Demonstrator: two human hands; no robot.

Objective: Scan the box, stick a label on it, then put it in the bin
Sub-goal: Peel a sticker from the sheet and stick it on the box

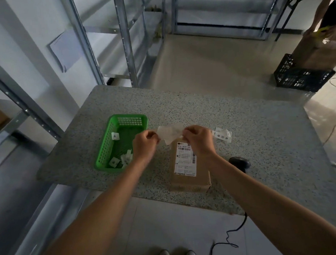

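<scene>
Both hands are being held above the middle of the table (242, 126), over the far end of the box (189, 175). The left hand (145, 144) is pinching one end of a white label (168, 134) with closed fingers, and the right hand (198, 139) is pinching the other end in the same way, so the label is hanging stretched between them.

The box is lying flat near the near edge of the table, and its near end is coming almost to that edge. A printed shipping sticker (185, 159) is sitting on its top. Just right of the box, a black scanner (240, 162) is resting close to the near edge, and its cable (230, 234) is hanging down to the floor. A strip of labels (222, 134) is lying beside the right hand, further from the near edge.

The green basket (122, 142) is standing near the left edge of the table, holding some small white scraps. The far half and the right side of the table are staying free.

The table top is speckled grey stone. Around it, metal shelves (125, 40) are standing behind and on the left. At the far right, another person is bending over a cardboard carton (317, 53) in a black crate (300, 76).
</scene>
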